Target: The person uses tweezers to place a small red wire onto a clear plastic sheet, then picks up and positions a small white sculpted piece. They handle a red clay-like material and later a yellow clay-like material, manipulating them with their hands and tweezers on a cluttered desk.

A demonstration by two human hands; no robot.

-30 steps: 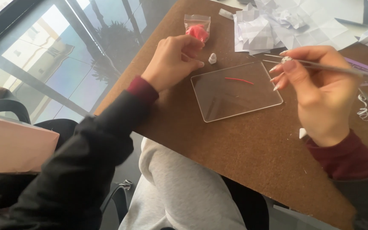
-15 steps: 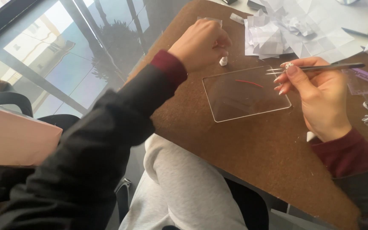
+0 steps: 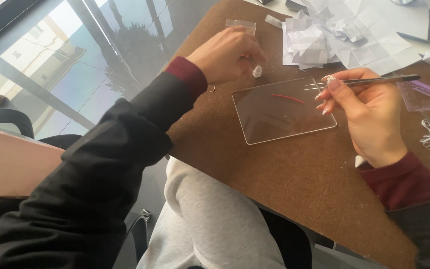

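A clear plastic sheet (image 3: 284, 117) lies on the brown table (image 3: 294, 189) with a thin red strip (image 3: 288, 97) on it. My right hand (image 3: 369, 119) holds metal tweezers (image 3: 364, 81) at the sheet's right edge, their tips pointing left just above the red strip. My left hand (image 3: 225, 52) rests with curled fingers on the table beyond the sheet, over a small clear bag (image 3: 241, 24). A small white lump (image 3: 257, 71) sits right by its fingertips. Whether the fingers pinch anything is hidden.
Crumpled and folded white paper (image 3: 354, 35) piles up at the far right. A clear purple ruler (image 3: 424, 94) and thin white curls (image 3: 428, 139) lie at the right edge. The table's near edge runs diagonally above my grey-trousered lap (image 3: 210, 224). A window lies to the left.
The view shifted. My left hand left the sheet's corner and reached farther away onto the small bag, now covering its red contents. My right hand keeps the tweezers by the sheet.
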